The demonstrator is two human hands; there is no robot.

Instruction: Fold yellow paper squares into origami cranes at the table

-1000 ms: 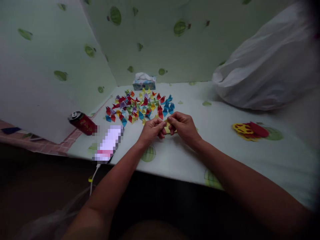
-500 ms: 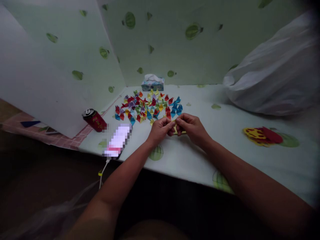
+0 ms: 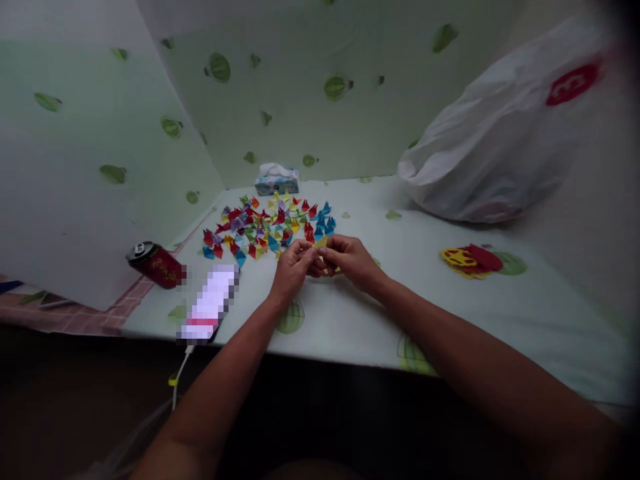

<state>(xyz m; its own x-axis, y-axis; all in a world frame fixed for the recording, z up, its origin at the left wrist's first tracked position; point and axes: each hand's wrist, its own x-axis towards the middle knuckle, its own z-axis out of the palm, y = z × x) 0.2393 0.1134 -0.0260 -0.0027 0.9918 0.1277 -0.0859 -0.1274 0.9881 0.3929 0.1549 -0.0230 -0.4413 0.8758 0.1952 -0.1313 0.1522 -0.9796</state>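
My left hand [image 3: 296, 265] and my right hand [image 3: 353, 262] meet above the table's front half. Between them they pinch a small piece of folded yellow paper [image 3: 321, 243], whose pointed tip sticks up over the thumbs. The fingers hide most of its lower part. Just beyond my hands lies a spread of small folded paper figures [image 3: 260, 227] in red, blue, yellow, purple and green. More yellow shows low beneath my fingers, but I cannot tell whether it belongs to the same piece.
A tissue box [image 3: 277, 181] stands by the back wall. To the left are a tilted dark red can [image 3: 159, 265] and a phone [image 3: 210, 303] on a white cable [image 3: 181, 373]. At right sit a white plastic bag [image 3: 465, 160] and red and yellow cut-outs [image 3: 467, 260].
The view has turned to the right, so everything sits further left. A yellow paper point now rises above my thumbs, where before the paper was mostly hidden.
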